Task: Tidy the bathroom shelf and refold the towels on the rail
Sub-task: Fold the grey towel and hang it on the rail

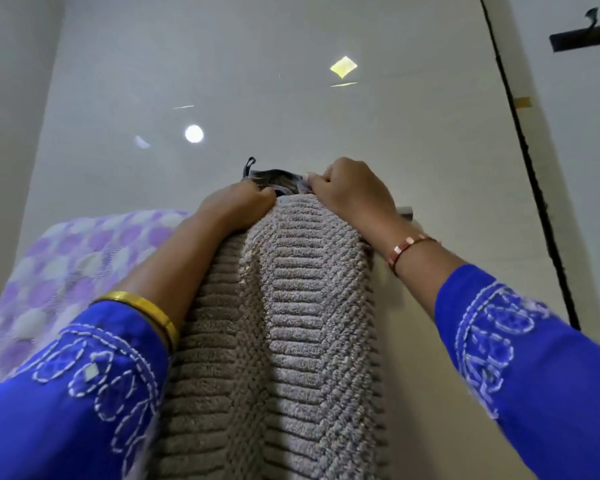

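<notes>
**Ribbed grey towel held at its top fold by both hands**

Nearest: two blue embroidered sleeves, one at each lower corner of the view. The left forearm carries a gold bangle; the right wrist carries a thin bracelet.

Between the forearms: grey ribbed towel, thick pile, hanging down toward the camera in two long lobes with a crease running between them. Its upper end rises to the hands.

To the left, beside the left arm: lilac and white checked towel, hanging alongside the grey one.

Grip, left hand: fingers curled over the towel's upper left edge, clutching the cloth, knuckles toward the camera.

Grip, right hand: fingers curled and closed on the towel's upper right corner. The towel's top fold spans the gap between the two hands, and the rest of it hangs below them.

Just beyond the hands: a darker cloth with a small hanging loop, partly hidden.

Farthest: pale glossy wall carrying bright light reflections; a black cable runs down it at the right.
</notes>
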Motion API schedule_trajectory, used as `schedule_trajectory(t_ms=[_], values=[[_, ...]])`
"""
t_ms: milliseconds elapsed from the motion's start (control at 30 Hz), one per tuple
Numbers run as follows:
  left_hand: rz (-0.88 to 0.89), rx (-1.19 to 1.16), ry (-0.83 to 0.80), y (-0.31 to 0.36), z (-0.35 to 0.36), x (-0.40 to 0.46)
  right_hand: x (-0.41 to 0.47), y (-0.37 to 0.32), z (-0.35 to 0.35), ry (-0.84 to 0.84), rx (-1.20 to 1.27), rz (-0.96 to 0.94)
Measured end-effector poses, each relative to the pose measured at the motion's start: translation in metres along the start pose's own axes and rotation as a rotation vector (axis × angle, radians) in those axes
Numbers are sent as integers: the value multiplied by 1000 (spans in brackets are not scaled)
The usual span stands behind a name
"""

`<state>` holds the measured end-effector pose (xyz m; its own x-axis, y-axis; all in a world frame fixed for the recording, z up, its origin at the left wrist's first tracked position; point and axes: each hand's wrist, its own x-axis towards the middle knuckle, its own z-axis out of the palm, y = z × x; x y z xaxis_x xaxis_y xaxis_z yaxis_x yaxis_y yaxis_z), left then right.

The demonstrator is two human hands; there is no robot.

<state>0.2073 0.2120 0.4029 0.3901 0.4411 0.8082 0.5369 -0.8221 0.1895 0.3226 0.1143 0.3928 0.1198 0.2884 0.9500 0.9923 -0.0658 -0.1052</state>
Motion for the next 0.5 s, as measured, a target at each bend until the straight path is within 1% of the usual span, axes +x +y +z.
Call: schedule_trajectory(t_ms=[33, 100, 167, 233, 267, 333, 433, 500], values=[[9, 27, 52, -1, 2, -5, -5, 1, 5, 121, -15, -30], [42, 94, 158, 0, 4, -15, -16, 2, 12, 275, -9, -68], [121, 145, 260, 3, 8, -26, -28, 2, 16, 372, 22, -102], [221, 138, 364, 5, 12, -35, -43, 4, 19, 430, 56, -141], [250, 145, 408, 5, 13, -39, -51, 5, 21, 438, 68, -158], [233, 174, 440, 4, 18, -51, -70, 7, 23, 408, 87, -174], [180, 221, 404, 6, 24, -71, -100, 18, 16, 370, 171, -218], [115, 160, 362, 13, 20, -73, -117, 32, 14, 362, 242, -169]])
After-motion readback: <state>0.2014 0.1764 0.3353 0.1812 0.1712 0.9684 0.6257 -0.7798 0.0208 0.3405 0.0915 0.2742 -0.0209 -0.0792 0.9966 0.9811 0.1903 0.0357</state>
